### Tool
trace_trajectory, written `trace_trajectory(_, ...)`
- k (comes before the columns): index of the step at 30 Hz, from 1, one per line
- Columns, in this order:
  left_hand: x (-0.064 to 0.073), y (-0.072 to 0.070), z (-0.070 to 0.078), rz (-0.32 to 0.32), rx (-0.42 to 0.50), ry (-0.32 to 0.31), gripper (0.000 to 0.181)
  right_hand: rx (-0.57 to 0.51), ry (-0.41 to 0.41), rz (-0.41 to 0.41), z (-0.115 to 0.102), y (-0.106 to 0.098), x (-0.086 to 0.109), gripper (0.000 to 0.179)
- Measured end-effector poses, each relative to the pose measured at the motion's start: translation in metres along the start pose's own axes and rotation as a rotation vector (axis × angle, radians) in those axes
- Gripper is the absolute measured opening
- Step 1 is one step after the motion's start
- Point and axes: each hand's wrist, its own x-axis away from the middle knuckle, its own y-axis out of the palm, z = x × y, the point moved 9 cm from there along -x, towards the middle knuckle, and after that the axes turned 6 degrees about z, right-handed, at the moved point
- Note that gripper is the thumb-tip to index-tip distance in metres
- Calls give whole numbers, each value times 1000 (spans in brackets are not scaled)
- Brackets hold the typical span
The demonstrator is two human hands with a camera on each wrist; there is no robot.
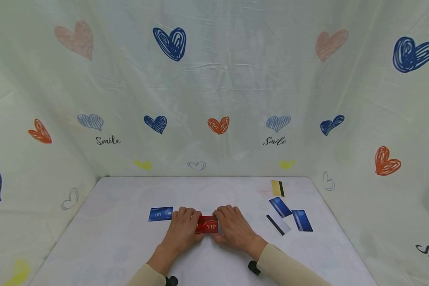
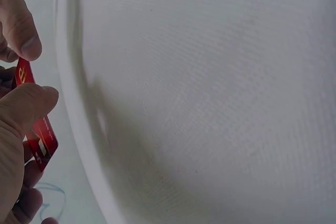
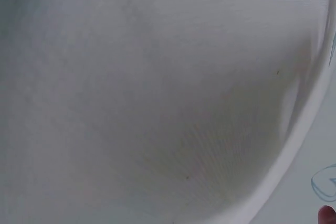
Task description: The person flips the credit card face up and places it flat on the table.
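Both hands hold a red card [image 1: 208, 225] with gold VIP lettering, in front of the body at the middle of the table. My left hand [image 1: 182, 228] pinches its left part, thumb across the face and fingers behind, as the left wrist view shows the card [image 2: 46, 135]. At the other end, the right hand [image 1: 234, 228] has its thumb and fingers on the card's edge. Only one fingertip [image 3: 326, 215] shows in the right wrist view; a sleeve fills most of it. Just left of the left hand lies a blue card [image 1: 160, 214], its lettering upside down.
To the right lie a gold card [image 1: 276, 188] with a dark stripe, a blue striped card [image 1: 280, 207], another blue striped card [image 1: 302, 221] and a pale card [image 1: 278, 225] with a black stripe. A heart-printed curtain [image 1: 218, 87] encloses the white table [image 1: 111, 246].
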Motion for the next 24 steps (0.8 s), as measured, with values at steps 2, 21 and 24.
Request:
trace_trajectory(2, 0, 0, 0, 2, -2, 1, 68, 6, 2, -4, 0, 1, 0, 60)
trace_trajectory(21, 11, 2, -16, -39, -6, -29, 66, -9, 5, -45, -11, 13, -2, 54)
trace_trajectory(24, 13, 5, -20, -60, -8, -45, 67, 2, 4, -68, -13, 18, -3, 53)
